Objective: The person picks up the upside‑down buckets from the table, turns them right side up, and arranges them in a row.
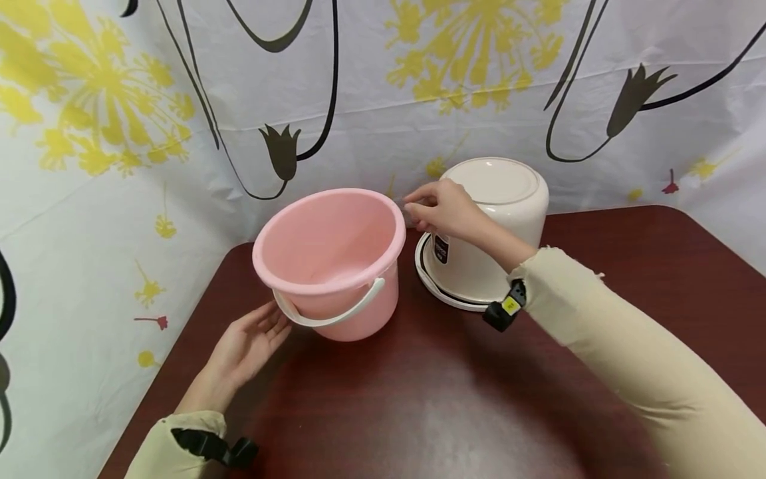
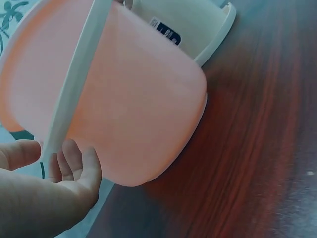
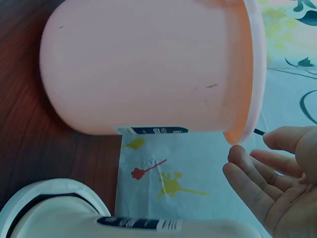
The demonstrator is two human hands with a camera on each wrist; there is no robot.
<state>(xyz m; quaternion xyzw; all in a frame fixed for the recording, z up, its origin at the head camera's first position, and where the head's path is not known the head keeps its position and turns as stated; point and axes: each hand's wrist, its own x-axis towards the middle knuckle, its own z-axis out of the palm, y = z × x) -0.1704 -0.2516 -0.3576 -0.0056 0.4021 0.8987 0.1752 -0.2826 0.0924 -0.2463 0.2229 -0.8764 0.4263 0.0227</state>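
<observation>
A pink bucket [image 1: 380, 309] stands upright on the table, its mouth facing up. Its pale handle [image 1: 332, 323] hangs down across the near side. My left hand [image 1: 248, 346] is at the bucket's lower left, palm turned up, fingers loosely bent. In the left wrist view its thumb and fingers lie either side of the handle [image 2: 74, 84]; whether they touch it I cannot tell. My right hand [image 1: 445, 209] hovers just off the rim's right side, fingers slightly bent. The right wrist view has its fingertips close to the rim [image 3: 255, 74], holding nothing visible.
A cream bucket [image 1: 526, 206] stands upside down to the right, partly behind my right forearm. A white ring with a dark inner edge [image 1: 439, 293] surrounds its base. The dark red tabletop [image 1: 419, 392] meets a patterned cloth [image 1: 365, 100] behind and at the left.
</observation>
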